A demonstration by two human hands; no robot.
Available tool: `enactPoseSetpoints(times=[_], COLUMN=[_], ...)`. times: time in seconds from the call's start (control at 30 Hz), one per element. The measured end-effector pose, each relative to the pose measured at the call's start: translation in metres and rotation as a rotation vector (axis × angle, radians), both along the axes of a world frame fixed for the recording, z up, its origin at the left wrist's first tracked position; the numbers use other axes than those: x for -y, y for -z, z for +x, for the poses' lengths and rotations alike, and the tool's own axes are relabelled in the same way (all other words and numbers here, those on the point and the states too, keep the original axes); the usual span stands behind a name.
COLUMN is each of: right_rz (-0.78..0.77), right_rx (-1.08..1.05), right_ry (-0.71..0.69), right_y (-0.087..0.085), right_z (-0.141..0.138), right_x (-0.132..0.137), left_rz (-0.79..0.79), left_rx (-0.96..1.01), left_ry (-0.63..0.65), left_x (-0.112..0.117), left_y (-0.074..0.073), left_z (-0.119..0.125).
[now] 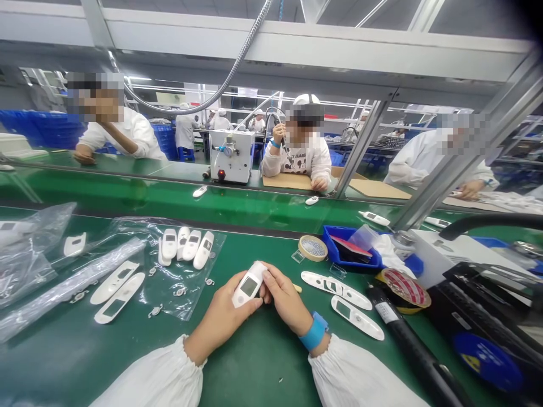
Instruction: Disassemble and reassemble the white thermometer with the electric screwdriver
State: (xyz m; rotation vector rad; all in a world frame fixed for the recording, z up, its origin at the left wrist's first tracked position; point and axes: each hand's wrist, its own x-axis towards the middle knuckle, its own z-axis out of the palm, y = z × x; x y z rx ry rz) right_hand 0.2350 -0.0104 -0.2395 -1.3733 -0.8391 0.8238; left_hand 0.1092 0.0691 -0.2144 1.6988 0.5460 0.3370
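Note:
Both hands meet above the green bench around a white digital thermometer [249,286] with a grey display and a round button. My left hand [221,308] is closed around its lower body, thumb along the near edge. At its upper end the fingers of my right hand [285,297] are pinched on the casing; a blue band circles that wrist. Part of the thermometer's underside is hidden by the fingers. To the right lie white casing shells [357,317] with window cutouts. More long shells [119,298] and several finished-looking white bodies [192,245] rest at the left.
Clear plastic bags [72,282] and small loose parts [179,292] spread over the left side. A round dish [313,247], a blue bin [352,257], a tape roll [405,289] and a black-handled tool [407,345] stand right. Beyond a green conveyor [254,206], co-workers sit.

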Motion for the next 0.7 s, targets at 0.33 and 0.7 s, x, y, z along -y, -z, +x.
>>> enactPoseSetpoints(times=[0.33, 0.7], right_rz=[-0.042, -0.018], right_rx=[0.034, 0.25], right_ry=[0.073, 0.144], right_y=[-0.001, 0.003], right_z=[0.0, 0.007], right_x=[0.0, -0.008], left_rz=[-0.474, -0.231], left_rx=[0.037, -0.186], left_ry=[0.185, 0.023], left_x=[0.002, -0.008], left_y=[-0.002, 0.012], left_z=[-0.001, 0.009])
